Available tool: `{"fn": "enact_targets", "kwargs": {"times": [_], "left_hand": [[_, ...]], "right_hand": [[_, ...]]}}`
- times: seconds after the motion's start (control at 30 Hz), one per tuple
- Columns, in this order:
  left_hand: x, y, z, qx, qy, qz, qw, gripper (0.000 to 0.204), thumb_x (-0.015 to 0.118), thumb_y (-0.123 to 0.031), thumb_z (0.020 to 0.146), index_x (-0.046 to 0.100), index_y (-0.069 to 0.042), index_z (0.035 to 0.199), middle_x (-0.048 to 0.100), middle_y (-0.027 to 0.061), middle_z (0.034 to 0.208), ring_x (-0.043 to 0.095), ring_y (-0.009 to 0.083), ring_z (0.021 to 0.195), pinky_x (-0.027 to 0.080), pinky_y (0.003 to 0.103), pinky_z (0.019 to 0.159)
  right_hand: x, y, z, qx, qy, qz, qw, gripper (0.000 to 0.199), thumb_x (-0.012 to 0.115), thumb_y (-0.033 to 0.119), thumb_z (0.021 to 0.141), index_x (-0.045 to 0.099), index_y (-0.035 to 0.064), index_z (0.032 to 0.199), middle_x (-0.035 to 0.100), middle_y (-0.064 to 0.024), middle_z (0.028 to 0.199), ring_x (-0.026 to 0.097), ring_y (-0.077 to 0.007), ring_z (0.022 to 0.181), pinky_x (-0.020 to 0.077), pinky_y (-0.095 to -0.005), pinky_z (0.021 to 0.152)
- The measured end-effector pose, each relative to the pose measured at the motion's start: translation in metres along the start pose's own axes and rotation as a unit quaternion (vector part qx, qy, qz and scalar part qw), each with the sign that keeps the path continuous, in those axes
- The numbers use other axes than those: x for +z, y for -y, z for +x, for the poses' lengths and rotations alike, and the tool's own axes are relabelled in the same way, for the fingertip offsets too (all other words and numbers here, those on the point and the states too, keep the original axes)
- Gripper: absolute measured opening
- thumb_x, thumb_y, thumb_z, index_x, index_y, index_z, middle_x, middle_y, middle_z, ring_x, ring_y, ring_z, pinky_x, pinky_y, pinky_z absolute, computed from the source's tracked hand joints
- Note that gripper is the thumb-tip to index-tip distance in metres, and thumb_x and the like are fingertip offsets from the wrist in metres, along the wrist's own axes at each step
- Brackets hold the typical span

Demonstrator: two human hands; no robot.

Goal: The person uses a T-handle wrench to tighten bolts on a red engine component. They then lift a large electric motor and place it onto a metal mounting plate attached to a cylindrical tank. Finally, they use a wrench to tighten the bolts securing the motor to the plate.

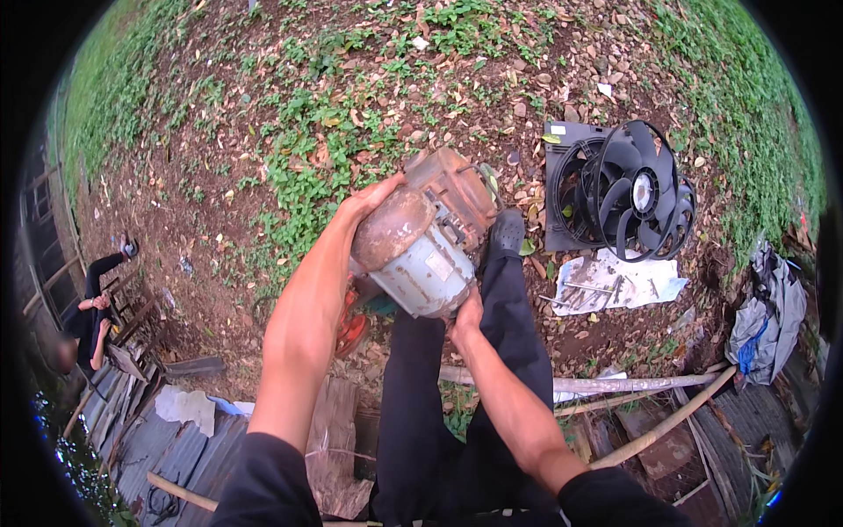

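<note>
1. Left hand (373, 198) grips the rusty end of the motor (426, 233), fingers wrapped over it.
2. Right hand (465, 318) clasps the motor's underside, above the legs.
3. A fan (637, 189) lies on the ground nearby.

Soft, even daylight, faint shadows, sharp centre, strong fisheye bending with black rim.

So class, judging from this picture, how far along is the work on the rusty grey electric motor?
Done: the black radiator fan lies on the ground, with metal tools laid out on a white sheet. In hand: the rusty grey electric motor is lifted, left hand on its end cap, right hand beneath. Left: the motor's housing looks unopened.
</note>
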State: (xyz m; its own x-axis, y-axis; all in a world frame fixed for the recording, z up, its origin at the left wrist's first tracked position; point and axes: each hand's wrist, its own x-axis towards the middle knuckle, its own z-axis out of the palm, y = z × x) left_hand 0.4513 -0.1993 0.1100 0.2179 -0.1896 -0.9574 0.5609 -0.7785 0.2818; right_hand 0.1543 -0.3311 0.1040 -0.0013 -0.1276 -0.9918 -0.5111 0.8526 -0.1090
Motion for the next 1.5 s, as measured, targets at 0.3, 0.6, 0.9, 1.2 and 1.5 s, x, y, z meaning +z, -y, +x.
{"fn": "enact_targets", "kwargs": {"times": [0.3, 0.6, 0.9, 1.2, 1.5], "left_hand": [[0.014, 0.041, -0.041, 0.112, -0.239, -0.163, 0.951, 0.066, 0.056, -0.053, 0.089, 0.060, 0.003, 0.123, 0.062, 0.0192, 0.121, 0.057, 0.0263, 0.114, 0.040, 0.034, 0.100], [0.155, 0.068, -0.092, 0.127, -0.547, -0.377, 0.737, 0.072, 0.041, -0.052, 0.099, 0.036, 0.007, 0.141, 0.040, 0.0239, 0.144, 0.038, 0.0326, 0.135, 0.027, 0.038, 0.112], [0.228, 0.082, -0.085, 0.134, -0.551, -0.380, 0.731, 0.078, 0.047, -0.062, 0.091, 0.043, 0.002, 0.135, 0.057, 0.0269, 0.122, 0.056, 0.0392, 0.113, 0.041, 0.044, 0.096], [0.235, 0.090, -0.070, 0.168, -0.562, -0.405, 0.702, 0.088, 0.054, -0.064, 0.086, 0.039, 0.005, 0.138, 0.053, 0.0317, 0.126, 0.052, 0.0450, 0.117, 0.041, 0.046, 0.098], [0.240, 0.100, -0.059, 0.197, -0.611, -0.375, 0.669, 0.087, 0.054, -0.063, 0.087, 0.039, 0.006, 0.138, 0.049, 0.0315, 0.130, 0.051, 0.0433, 0.119, 0.041, 0.047, 0.099]], "right_hand": [[0.012, 0.040, -0.040, -0.013, -0.005, -0.202, 0.979, 0.049, 0.033, 0.041, 0.098, 0.052, 0.0078, 0.127, 0.056, -0.0118, 0.127, 0.057, -0.0279, 0.112, 0.0535, -0.0485, 0.084], [-0.028, 0.059, 0.021, -0.158, 0.034, -0.452, 0.877, 0.040, 0.044, 0.035, 0.099, 0.057, 0.0061, 0.123, 0.063, -0.0087, 0.112, 0.057, -0.0211, 0.104, 0.0504, -0.0363, 0.079], [0.007, 0.074, -0.030, -0.539, 0.151, -0.450, 0.696, 0.053, 0.053, 0.037, 0.097, 0.047, -0.0033, 0.131, 0.057, -0.0222, 0.127, 0.055, -0.0324, 0.116, 0.0390, -0.0375, 0.102], [0.020, 0.044, -0.019, -0.611, 0.071, -0.329, 0.716, 0.046, 0.046, 0.036, 0.100, 0.056, -0.0061, 0.115, 0.062, -0.0207, 0.105, 0.056, -0.0275, 0.097, 0.0424, -0.0372, 0.089], [0.016, 0.045, 0.009, -0.641, 0.085, -0.305, 0.700, 0.049, 0.044, 0.040, 0.100, 0.060, -0.0060, 0.107, 0.063, -0.0194, 0.097, 0.055, -0.0254, 0.090, 0.0417, -0.0366, 0.085]]}}
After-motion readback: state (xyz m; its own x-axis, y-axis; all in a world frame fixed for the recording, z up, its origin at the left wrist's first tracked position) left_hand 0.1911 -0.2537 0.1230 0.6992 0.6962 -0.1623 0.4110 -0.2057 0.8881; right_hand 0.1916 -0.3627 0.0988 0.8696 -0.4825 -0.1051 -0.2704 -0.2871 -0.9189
